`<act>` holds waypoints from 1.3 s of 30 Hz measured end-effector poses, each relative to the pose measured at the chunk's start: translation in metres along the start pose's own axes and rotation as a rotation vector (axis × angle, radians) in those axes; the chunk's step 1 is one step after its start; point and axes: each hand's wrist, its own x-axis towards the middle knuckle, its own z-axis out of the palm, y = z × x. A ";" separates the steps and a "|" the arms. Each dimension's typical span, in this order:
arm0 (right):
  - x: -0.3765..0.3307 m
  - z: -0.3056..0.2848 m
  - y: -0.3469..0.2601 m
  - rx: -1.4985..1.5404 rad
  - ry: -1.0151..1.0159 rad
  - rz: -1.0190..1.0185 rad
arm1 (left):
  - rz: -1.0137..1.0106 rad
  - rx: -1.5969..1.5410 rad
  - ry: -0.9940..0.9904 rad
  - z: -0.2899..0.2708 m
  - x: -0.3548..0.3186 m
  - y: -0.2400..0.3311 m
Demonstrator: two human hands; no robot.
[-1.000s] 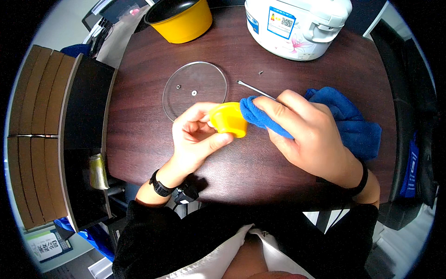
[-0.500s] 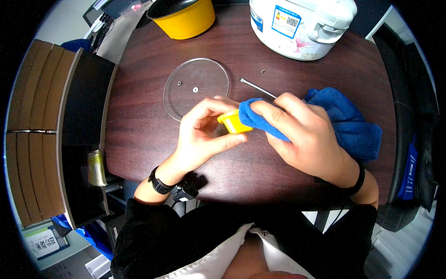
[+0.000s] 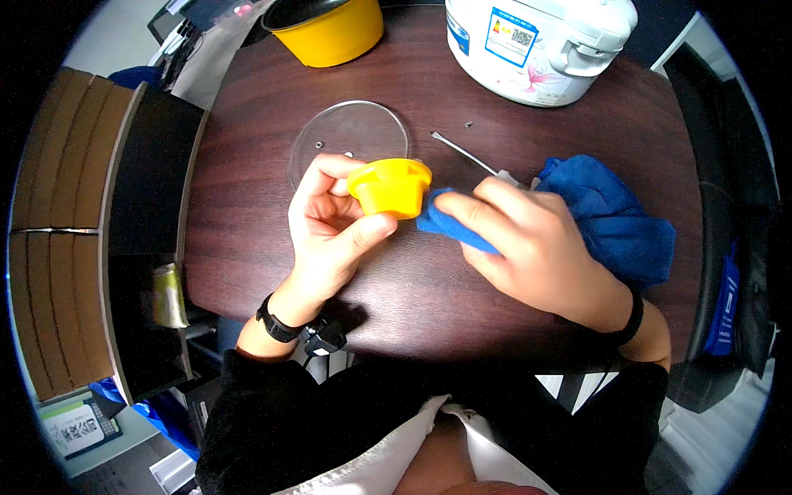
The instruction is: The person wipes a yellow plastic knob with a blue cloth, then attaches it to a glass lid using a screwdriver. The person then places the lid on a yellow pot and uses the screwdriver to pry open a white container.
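Knob (image 3: 389, 190), yellow and flared at its rim, sits in the head view over the middle of the desk (image 3: 239, 206), pinched by the left hand (image 3: 326, 223) between thumb and fingers; the right hand (image 3: 536, 247) has a folded blue cloth (image 3: 454, 231) pinched just beside it, and whether cloth and knob touch I cannot tell. The step in hand looks like wiping the knob; another pass would call for a firm left pinch and the cloth pressed to its side. Toward the desk's right edge lies a blue heap of cloth (image 3: 623, 219); beyond the hands are a screwdriver (image 3: 466, 154), a small screw (image 3: 469, 124) and, nearer the left edge, a glass lid (image 3: 355, 124), with a yellow pot (image 3: 330, 41) and a white rice cooker (image 3: 487, 74) by the far edge
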 end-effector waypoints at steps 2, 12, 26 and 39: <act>0.000 0.003 0.001 0.018 0.005 -0.002 | -0.049 -0.103 -0.030 -0.001 0.000 -0.001; 0.002 0.005 0.006 0.099 0.126 0.059 | -0.069 -0.063 -0.172 0.003 0.006 -0.012; 0.005 0.005 0.002 0.146 0.163 0.038 | -0.185 0.102 -0.113 0.016 0.003 -0.010; 0.007 0.004 -0.004 0.078 0.089 -0.015 | -0.217 0.343 -0.201 0.015 -0.005 -0.002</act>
